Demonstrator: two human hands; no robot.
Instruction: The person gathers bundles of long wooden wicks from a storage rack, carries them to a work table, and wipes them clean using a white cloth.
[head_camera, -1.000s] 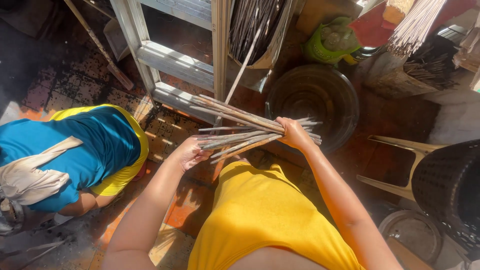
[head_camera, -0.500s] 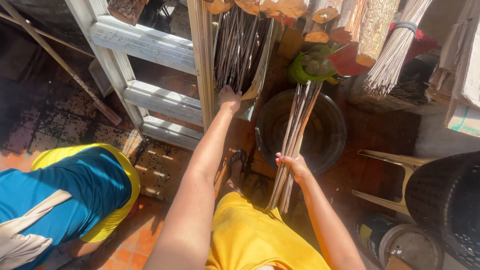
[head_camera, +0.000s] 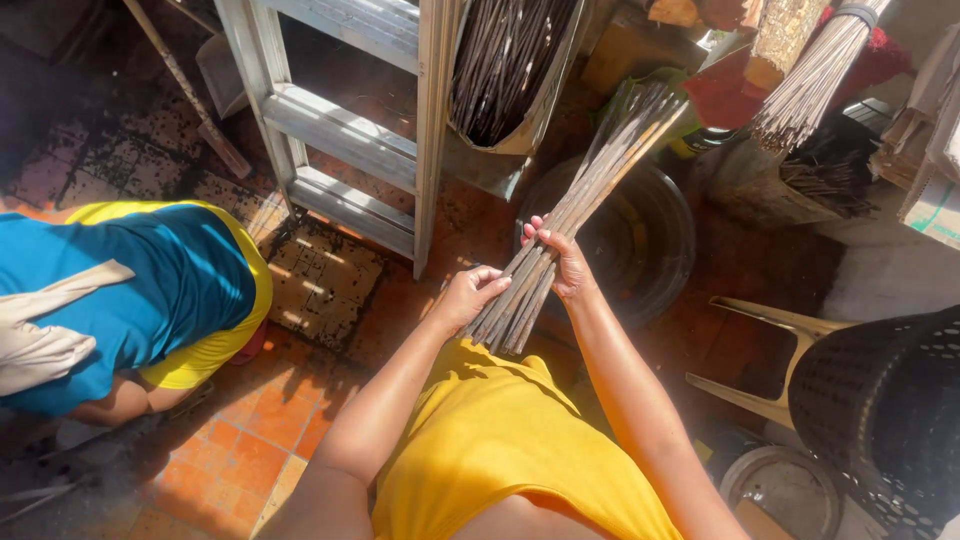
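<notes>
Over an orange tiled floor: a person in a yellow top works a bundle of long, thin grey-brown sticks (head_camera: 570, 230) with 2 bare hands, seen from a head-worn camera.
Long axis: the bundle runs diagonally, its lower ends near the person's lap at bottom left and its tips fanning up and to the right, over a round black basin (head_camera: 640, 240).
Bundle's place: held in the air in front of the torso, clear of the floor, just right of a grey metal stepladder (head_camera: 340, 120).
Right hand (head_camera: 560, 262): closed around the sticks at roughly their lower third, fingers wrapped over the top; most of the bundle's length lies up and away from this grip.
Left hand (head_camera: 470, 297): curled against the lower ends just below and left of the right hand, fingertips touching the sticks; whether it clamps them or only steadies them cannot be told.
Nearer hand: the left is nearer the butt ends, the right nearer the tips.
Arm pose: both forearms reach forward and converge, elbows bent, the right arm further extended.
Around: a folded sack of similar dark sticks (head_camera: 510, 70) hangs beside the ladder; a pale straw broom head (head_camera: 815, 75) leans at upper right; a black perforated plastic basket (head_camera: 885, 410) sits at right.
Nearby: another person in a blue and yellow garment (head_camera: 130, 290) bends low at left, well apart from the bundle.
</notes>
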